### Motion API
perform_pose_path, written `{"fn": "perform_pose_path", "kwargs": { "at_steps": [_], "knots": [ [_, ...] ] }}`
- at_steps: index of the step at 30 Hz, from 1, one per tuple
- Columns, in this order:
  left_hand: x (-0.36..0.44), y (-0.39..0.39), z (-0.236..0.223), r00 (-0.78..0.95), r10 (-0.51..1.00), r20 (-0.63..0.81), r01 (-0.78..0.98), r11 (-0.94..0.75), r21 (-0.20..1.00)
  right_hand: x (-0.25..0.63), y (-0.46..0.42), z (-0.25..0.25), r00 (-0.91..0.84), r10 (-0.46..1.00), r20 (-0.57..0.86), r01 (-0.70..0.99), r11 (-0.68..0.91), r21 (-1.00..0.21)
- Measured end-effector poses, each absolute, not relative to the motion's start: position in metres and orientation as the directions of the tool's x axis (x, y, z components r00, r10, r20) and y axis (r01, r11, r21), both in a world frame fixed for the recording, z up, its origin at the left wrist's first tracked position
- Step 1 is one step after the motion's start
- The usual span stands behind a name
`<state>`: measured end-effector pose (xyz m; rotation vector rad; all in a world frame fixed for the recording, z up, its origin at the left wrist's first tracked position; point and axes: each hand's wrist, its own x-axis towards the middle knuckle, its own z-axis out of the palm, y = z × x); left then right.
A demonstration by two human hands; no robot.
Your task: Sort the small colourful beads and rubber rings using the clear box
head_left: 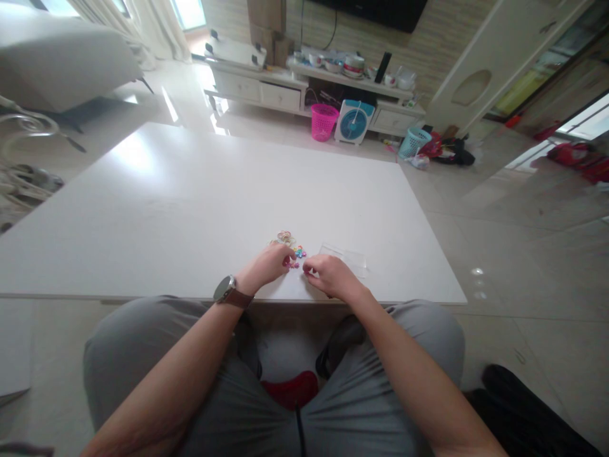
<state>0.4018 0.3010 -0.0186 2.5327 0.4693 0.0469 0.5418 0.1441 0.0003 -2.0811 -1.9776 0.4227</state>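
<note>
Both my hands rest on the near edge of a white table [190,203]. My left hand [269,265], with a watch on its wrist, has its fingers curled in a pinch beside a small heap of coloured beads [299,254]. My right hand [330,277] is curled too, its fingertips pinched close to the same beads; what either pinch holds is too small to make out. Several thin rings or elastic bands [286,238] lie just beyond the beads. A small clear plastic bag [349,259] lies flat behind my right hand.
On the floor beyond the table stand a pink basket [323,121], a small blue fan [354,122] and a teal basket [413,141]. A low white cabinet [280,94] carries dishes. A grey sofa [57,70] sits at far left.
</note>
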Motion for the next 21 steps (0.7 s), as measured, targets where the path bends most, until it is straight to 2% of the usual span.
{"fn": "perform_pose_path", "kwargs": {
  "at_steps": [6,11,21],
  "knots": [
    [0.396,0.309,-0.018,0.914,0.394,-0.095,0.383,-0.764,0.519,0.527,0.15,-0.006,-0.018,0.999,-0.047,0.962,0.004,-0.273],
    [0.394,0.312,-0.019,0.911,0.401,-0.097,0.39,-0.763,0.515,0.525,0.153,-0.008,0.005,0.999,-0.049,0.976,-0.015,-0.216],
    [0.391,0.312,-0.014,0.907,0.408,-0.101,0.399,-0.762,0.509,0.531,0.15,-0.007,0.116,0.99,-0.084,0.963,-0.133,-0.236]
  ]
}}
